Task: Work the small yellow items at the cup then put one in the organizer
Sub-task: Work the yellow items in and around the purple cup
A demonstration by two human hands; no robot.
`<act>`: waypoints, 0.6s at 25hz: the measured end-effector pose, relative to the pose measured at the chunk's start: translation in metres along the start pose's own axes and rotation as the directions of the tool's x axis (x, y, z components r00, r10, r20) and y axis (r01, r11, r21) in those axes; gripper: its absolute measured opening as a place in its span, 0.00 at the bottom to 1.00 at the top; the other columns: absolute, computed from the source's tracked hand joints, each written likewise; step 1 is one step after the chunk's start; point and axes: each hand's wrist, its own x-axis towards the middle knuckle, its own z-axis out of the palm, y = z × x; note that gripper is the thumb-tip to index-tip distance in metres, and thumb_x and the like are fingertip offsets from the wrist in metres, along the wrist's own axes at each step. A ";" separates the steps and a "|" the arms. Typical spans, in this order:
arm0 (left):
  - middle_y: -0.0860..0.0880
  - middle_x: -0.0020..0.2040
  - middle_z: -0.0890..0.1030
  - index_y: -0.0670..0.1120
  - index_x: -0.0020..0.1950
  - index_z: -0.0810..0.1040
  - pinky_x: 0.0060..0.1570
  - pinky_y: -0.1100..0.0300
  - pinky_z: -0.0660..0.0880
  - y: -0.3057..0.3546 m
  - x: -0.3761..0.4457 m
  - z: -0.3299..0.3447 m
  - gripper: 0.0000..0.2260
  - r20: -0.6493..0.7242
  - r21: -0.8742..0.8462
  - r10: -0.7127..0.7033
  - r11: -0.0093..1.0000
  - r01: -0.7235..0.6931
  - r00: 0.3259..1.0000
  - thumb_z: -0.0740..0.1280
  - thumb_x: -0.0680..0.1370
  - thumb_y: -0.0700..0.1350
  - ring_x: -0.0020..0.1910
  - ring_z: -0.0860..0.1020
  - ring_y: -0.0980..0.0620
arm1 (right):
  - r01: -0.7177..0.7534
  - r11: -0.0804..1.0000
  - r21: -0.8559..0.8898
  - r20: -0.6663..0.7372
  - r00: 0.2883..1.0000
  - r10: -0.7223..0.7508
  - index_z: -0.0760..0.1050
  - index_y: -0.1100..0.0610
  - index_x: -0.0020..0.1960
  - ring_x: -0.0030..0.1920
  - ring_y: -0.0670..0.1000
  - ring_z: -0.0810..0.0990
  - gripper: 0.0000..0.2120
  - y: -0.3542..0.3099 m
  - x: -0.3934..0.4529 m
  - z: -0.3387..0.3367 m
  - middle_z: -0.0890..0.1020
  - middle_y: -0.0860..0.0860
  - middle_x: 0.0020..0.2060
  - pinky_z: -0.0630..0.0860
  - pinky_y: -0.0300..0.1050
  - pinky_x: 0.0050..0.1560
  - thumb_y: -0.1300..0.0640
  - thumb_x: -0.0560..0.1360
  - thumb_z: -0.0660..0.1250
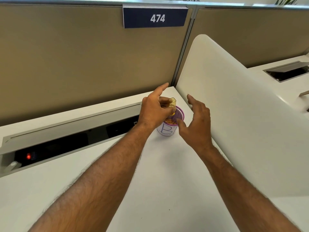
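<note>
At the back corner of the white desk [158,190], purple mesh cup [179,114] with a paper label [167,130] stands upright near the white divider [234,114], small yellow-orange items [170,121] piled inside. Left hand [153,111] sits over the cup rim, fingers [164,104] pinched on a translucent yellow piece [172,104] held above the cup, index finger pointing out straight. Right hand [197,124] hovers just beside the cup, fingers spread apart, holding nothing, thumb near the rim. Organizer not visible. Cable tray [66,131] lies open at left.
</note>
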 end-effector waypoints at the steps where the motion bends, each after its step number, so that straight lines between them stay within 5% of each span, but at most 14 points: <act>1: 0.46 0.50 0.86 0.53 0.72 0.69 0.48 0.59 0.82 0.005 -0.002 -0.002 0.38 -0.017 -0.065 -0.019 0.998 0.018 1.000 0.80 0.66 0.37 0.48 0.84 0.52 | -0.009 0.999 0.045 0.007 1.000 0.009 0.65 0.53 0.72 0.60 0.54 0.74 0.37 -0.001 -0.002 0.000 0.76 0.52 0.63 0.76 0.54 0.58 0.61 0.66 0.76; 5: 0.43 0.50 0.85 0.49 0.67 0.75 0.45 0.60 0.83 0.019 -0.020 -0.015 0.29 -0.011 -0.374 -0.142 0.919 0.128 0.990 0.78 0.69 0.36 0.49 0.85 0.49 | 0.028 0.980 0.196 0.007 1.000 -0.030 0.72 0.54 0.66 0.49 0.48 0.79 0.28 -0.017 -0.008 -0.006 0.81 0.50 0.56 0.81 0.45 0.47 0.61 0.68 0.77; 10: 0.44 0.52 0.85 0.46 0.58 0.82 0.49 0.50 0.82 0.030 -0.050 -0.043 0.14 0.003 -0.545 -0.259 0.809 0.219 0.966 0.75 0.72 0.38 0.48 0.85 0.45 | 0.162 0.961 0.225 -0.043 0.987 -0.157 0.79 0.58 0.57 0.41 0.39 0.79 0.15 -0.054 -0.018 -0.026 0.82 0.49 0.47 0.78 0.31 0.40 0.57 0.72 0.75; 12: 0.43 0.50 0.85 0.43 0.57 0.82 0.46 0.53 0.83 0.037 -0.068 -0.054 0.11 -0.043 -0.520 -0.246 0.833 0.189 0.968 0.73 0.75 0.41 0.44 0.86 0.46 | 0.193 0.954 0.228 -0.054 0.981 -0.186 0.79 0.58 0.58 0.41 0.38 0.79 0.15 -0.073 -0.025 -0.035 0.83 0.51 0.48 0.75 0.26 0.41 0.58 0.73 0.74; 15: 0.40 0.46 0.85 0.42 0.54 0.83 0.44 0.52 0.83 0.039 -0.101 -0.073 0.11 -0.096 -0.340 -0.124 0.937 0.084 0.988 0.66 0.77 0.46 0.42 0.84 0.43 | 0.192 0.941 0.278 -0.071 0.981 -0.179 0.81 0.58 0.56 0.40 0.45 0.81 0.13 -0.104 -0.035 -0.050 0.85 0.51 0.45 0.78 0.33 0.41 0.55 0.73 0.74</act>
